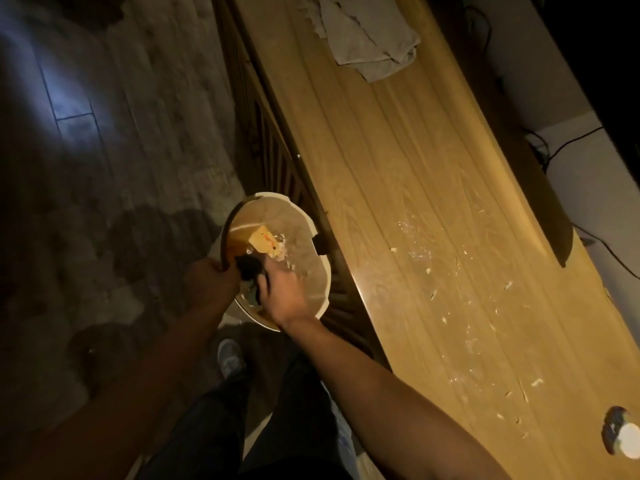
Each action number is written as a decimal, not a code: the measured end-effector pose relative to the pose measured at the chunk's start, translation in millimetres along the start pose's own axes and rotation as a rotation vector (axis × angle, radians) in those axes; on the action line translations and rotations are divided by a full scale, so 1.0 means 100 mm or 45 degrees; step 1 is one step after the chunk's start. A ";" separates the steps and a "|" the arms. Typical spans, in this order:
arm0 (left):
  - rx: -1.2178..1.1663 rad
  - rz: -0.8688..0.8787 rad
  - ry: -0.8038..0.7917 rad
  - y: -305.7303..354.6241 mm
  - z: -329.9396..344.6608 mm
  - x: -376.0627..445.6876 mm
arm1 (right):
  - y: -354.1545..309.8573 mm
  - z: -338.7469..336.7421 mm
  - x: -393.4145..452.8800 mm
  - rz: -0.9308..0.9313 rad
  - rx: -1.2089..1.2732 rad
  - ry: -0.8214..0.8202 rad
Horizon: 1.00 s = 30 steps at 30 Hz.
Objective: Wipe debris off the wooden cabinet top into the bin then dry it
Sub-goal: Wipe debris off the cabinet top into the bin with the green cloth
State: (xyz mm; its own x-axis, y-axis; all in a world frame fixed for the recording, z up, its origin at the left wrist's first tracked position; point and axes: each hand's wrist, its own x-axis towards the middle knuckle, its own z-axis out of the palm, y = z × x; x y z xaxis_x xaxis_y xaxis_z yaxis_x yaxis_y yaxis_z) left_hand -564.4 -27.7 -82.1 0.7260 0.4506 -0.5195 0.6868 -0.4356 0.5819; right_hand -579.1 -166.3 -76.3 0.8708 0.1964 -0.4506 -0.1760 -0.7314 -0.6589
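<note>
Right hand [282, 289] over the round cream plastic bin [313, 237] beside the long wooden cabinet top [398, 161], gripping something dark; left hand [207, 282] holding its rim; pale crumbs [467, 323] unswept, grey cloth [370, 39] unused.

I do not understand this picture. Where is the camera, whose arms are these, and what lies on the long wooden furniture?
There is no machine here. The one picture comes from a camera worn on a person's head, looking down, so the two arms are the person's own.

The left hand grips the rim of a pale round bin, held beside the cabinet's front edge. The right hand is over the bin's opening and seems to hold something dark; the light is too dim to name it. Scraps already lie inside the bin.

The wooden cabinet top still has small white crumbs and bits scattered on its near part. A grey cloth lies crumpled at the far end. A small white-capped container lies at the near corner.
</note>
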 end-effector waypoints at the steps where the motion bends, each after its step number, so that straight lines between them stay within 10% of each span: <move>1: -0.011 0.005 0.000 -0.03 -0.02 -0.01 | -0.01 0.04 -0.04 0.020 0.086 0.039; 14: -0.132 -0.152 -0.130 -0.12 0.18 -0.17 | 0.59 -1.85 0.06 -0.047 0.437 0.742; 22: 0.055 -0.147 0.032 -0.15 0.28 -0.08 | 2.06 -3.75 0.18 0.394 0.110 1.097; 30: 0.036 -0.103 0.108 -0.23 0.28 0.04 | 3.04 -4.02 0.35 0.911 0.076 0.903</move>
State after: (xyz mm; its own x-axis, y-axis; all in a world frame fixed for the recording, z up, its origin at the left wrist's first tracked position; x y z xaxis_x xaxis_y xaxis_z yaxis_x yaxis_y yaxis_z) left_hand -576.7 -37.4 -115.1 0.6634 0.5487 -0.5087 0.7445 -0.4162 0.5220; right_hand -417.2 -644.0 -50.4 0.6200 -0.7239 -0.3027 -0.7700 -0.4873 -0.4118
